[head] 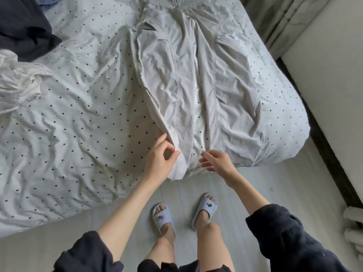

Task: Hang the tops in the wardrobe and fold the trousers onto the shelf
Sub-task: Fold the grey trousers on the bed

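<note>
Pale grey trousers (pixel 188 75) lie spread flat on the bed, elastic waistband at the far edge, both legs running toward me and hanging a little over the near edge. My left hand (pixel 161 156) pinches the outer edge of the left leg near its hem between thumb and fingers. My right hand (pixel 216 160) hovers with relaxed, spread fingers at the hem of the right leg, touching or just above the cloth; it holds nothing.
The bed (pixel 68 114) has a white sheet with small dark dots. A dark garment (pixel 21 26) lies at its far left corner, a crumpled white garment (pixel 17 83) below it. A white wall panel (pixel 324 85) runs along the right. My feet stand in slippers (pixel 163 218) on pale floor.
</note>
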{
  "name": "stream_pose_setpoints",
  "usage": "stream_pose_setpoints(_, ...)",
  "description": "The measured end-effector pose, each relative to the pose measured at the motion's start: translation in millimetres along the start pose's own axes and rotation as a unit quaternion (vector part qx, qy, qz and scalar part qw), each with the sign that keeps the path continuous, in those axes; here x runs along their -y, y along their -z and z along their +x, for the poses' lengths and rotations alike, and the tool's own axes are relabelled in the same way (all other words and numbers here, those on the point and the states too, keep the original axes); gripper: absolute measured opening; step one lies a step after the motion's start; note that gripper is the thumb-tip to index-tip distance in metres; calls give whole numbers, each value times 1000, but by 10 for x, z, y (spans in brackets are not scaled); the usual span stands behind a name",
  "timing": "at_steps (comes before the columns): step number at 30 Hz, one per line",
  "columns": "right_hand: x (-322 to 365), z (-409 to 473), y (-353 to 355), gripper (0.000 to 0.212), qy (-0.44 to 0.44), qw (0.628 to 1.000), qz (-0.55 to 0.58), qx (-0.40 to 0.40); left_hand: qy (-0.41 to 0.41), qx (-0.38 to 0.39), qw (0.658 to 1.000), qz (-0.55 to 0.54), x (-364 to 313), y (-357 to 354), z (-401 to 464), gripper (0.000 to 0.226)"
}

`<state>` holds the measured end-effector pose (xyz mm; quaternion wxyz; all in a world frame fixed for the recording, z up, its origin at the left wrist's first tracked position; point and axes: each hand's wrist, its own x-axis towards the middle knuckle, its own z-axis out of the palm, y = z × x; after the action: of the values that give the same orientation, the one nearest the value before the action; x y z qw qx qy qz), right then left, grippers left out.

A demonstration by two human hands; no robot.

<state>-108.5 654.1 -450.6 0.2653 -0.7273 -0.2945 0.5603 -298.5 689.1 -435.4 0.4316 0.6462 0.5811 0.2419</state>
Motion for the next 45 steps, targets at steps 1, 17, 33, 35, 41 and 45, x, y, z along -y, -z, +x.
stream_pose_setpoints(1, -5, -5, 141, 17, 0, 1000, 21, -7, -4, 14, 1000, 3, -128, -149, 70, 24)
stream_pose_setpoints(17, -737, 745, 2211, 36, -43, 985, 98, 132, 38, 125, 991, 27, -1147, -2877, 1285, 13)
stream_pose_setpoints(33, -1190, 1149, 2266, 52, -49, 996, 7, 78, 94, 217, 969, 72, -1060, -3332, 1491, 11)
stream_pose_setpoints(35, -1201, 1188, 2325, 37, -53, 996, 21, 62, 91, 235, 966, 52, -1061, -3271, 1512, 17)
stream_pose_setpoints(41, -1039, 1359, 2487, 18, -41, 997, 33, -53, 67, -19, 995, 68, -799, -2782, 1372, 24)
stream_pose_setpoints(45, -1005, 1447, 2475, 20, 0, 993, -99, -63, 43, -61, 977, 198, -564, -2449, 1359, 39)
